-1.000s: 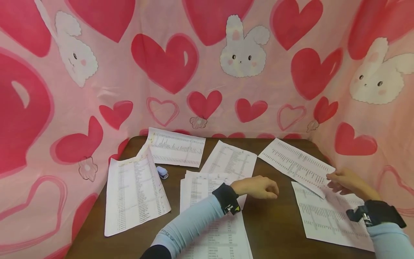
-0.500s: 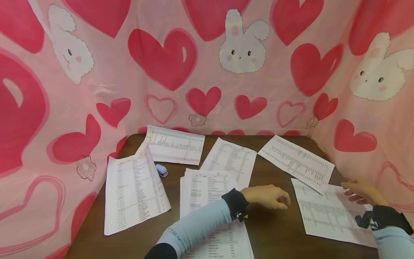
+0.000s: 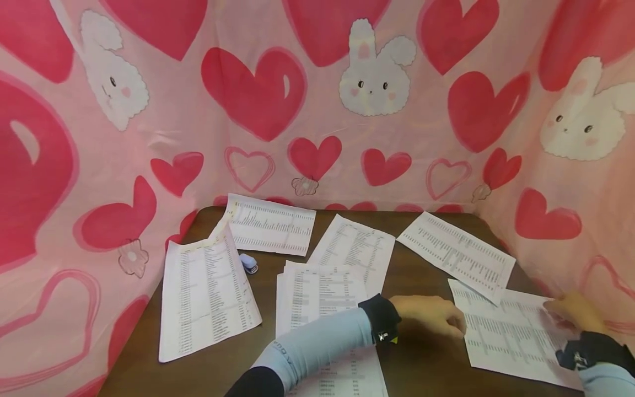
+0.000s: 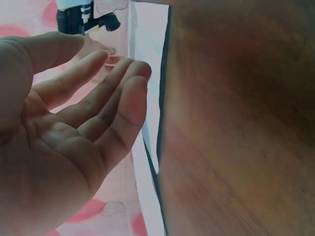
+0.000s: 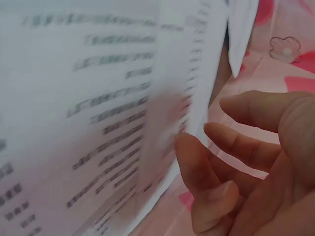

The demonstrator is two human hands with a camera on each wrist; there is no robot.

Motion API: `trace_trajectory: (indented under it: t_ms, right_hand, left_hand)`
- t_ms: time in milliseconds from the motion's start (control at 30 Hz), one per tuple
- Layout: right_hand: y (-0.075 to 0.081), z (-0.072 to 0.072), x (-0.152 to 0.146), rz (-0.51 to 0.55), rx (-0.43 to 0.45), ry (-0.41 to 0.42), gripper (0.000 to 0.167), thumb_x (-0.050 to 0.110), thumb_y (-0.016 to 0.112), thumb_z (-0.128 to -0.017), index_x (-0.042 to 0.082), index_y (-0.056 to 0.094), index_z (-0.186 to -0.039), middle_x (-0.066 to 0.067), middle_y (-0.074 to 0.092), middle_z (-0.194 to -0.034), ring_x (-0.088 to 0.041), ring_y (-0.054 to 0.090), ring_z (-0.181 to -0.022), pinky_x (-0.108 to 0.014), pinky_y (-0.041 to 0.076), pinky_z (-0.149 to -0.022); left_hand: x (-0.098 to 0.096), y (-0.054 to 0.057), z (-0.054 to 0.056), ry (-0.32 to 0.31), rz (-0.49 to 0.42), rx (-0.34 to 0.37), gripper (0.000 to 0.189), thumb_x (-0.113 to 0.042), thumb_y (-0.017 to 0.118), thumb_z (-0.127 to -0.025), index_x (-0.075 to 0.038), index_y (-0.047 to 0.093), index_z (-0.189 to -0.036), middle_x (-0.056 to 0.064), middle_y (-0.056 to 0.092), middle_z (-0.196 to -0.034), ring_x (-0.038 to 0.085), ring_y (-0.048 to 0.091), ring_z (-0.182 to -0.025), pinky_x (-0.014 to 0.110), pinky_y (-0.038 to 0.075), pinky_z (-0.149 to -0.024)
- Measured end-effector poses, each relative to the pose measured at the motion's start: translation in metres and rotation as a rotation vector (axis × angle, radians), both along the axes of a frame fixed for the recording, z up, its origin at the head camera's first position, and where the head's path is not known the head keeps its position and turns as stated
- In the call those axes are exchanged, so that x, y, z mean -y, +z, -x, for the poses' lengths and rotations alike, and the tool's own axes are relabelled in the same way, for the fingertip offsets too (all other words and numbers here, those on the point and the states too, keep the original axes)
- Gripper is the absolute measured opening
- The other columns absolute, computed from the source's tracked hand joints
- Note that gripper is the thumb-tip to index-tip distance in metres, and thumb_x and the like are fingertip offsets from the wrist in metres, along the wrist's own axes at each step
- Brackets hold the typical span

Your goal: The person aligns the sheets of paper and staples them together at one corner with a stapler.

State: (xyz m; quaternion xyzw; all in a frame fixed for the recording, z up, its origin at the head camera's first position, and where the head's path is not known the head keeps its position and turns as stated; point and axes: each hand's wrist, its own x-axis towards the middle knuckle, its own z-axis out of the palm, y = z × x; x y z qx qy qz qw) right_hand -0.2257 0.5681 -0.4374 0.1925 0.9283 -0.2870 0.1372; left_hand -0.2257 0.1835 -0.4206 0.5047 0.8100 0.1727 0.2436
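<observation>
A printed sheet of paper lies at the right of the table, printed with columns of text. My right hand is at its right-hand edge. In the right wrist view the loosely bent fingers are right by the margin of the paper, with nothing pinched between them. My left hand hovers by the left edge of the same sheet. The left wrist view shows its palm, the fingers relaxed and holding nothing. Another printed sheet overlaps the top edge of the first.
A stack of printed sheets lies under my left forearm, with one sheet behind it. Two more sheets lie at the left, one curling up. A small light-blue stapler sits between them and the stack. Patterned pink cloth surrounds the table.
My left hand has moved right across the table toward the lower right sheet. My right hand has left the upper right sheet and moved down and right to the lower sheet's edge.
</observation>
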Motion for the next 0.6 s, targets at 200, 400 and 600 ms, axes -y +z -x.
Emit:
trace_trajectory:
  t_ms: [200,400,600]
  right_hand:
    - [-0.002,-0.002,-0.001,-0.176,-0.080,-0.096,0.045,0.035,0.072,-0.081,-0.006,0.065,-0.100,-0.019,0.059,-0.086,-0.037,0.050,-0.082,-0.048,0.048,-0.064]
    - [-0.010,-0.003,-0.002,-0.211,-0.117,-0.033,0.028,0.021,0.064,-0.085,-0.005,0.065,-0.074,-0.009,0.051,-0.059,-0.026,0.049,-0.062,-0.038,0.041,-0.054]
    - [-0.017,0.000,0.001,-0.265,-0.084,-0.094,0.030,0.020,0.067,-0.080,-0.009,0.067,-0.083,-0.010,0.053,-0.060,-0.027,0.049,-0.062,-0.037,0.042,-0.054]
  left_hand:
    - [-0.009,-0.007,-0.007,0.033,0.043,0.018,0.020,-0.037,0.061,-0.096,-0.028,0.063,-0.114,-0.021,0.064,-0.107,-0.010,0.056,-0.093,0.006,0.040,-0.077]
    - [-0.016,-0.015,-0.015,0.056,0.071,-0.035,0.026,-0.040,0.064,-0.093,-0.029,0.062,-0.118,-0.022,0.066,-0.104,-0.012,0.056,-0.088,0.006,0.040,-0.074]
    - [-0.024,-0.020,-0.016,0.008,0.076,-0.207,0.024,-0.036,0.065,-0.094,-0.027,0.065,-0.116,-0.019,0.064,-0.105,-0.010,0.055,-0.089,0.005,0.040,-0.075]
